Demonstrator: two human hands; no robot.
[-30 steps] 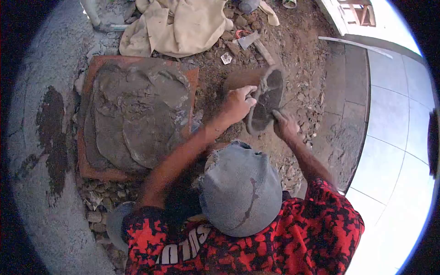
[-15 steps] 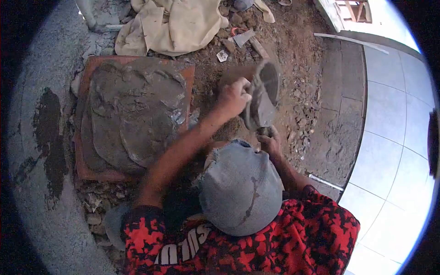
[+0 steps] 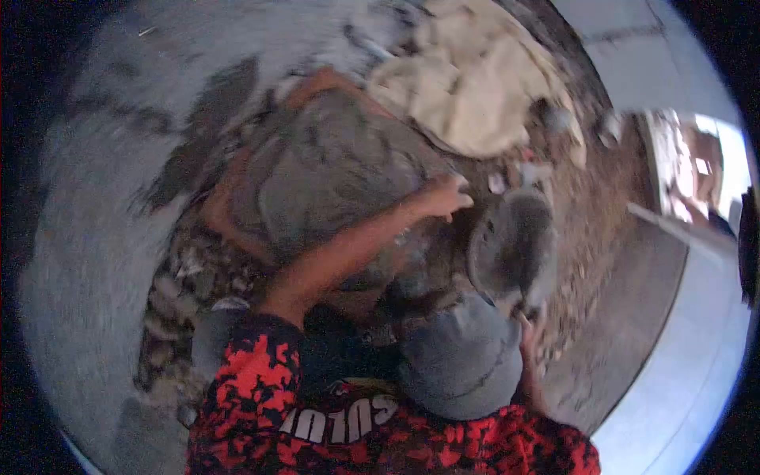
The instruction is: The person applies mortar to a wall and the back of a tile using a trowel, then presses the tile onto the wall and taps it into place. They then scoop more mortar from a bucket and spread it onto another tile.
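My left hand [image 3: 451,198] hovers at the right corner of a reddish-brown board [image 3: 231,207], beside wet grey mortar [image 3: 336,170] spread over it. Its blurred fingers look apart, with nothing seen in them. My right hand [image 3: 529,324] is closed on the lower edge of a round grey bowl [image 3: 513,241], partly behind a grey cloth-covered shape. The bowl is tilted, its dark inside facing up. Between my left hand and the bowl there is a gap.
A crumpled cream cloth [image 3: 467,91] lies beyond the board. Rubble [image 3: 178,297] borders the board at lower left. Pale floor tiles [image 3: 681,348] are at the right, with a light strip [image 3: 673,226] near them. Part of another person [image 3: 701,214] shows at far right.
The view has turned and shifted, with blur. My left hand has come off the bowl and moved toward the board. The bowl's inside now faces up more; my right hand stays on it.
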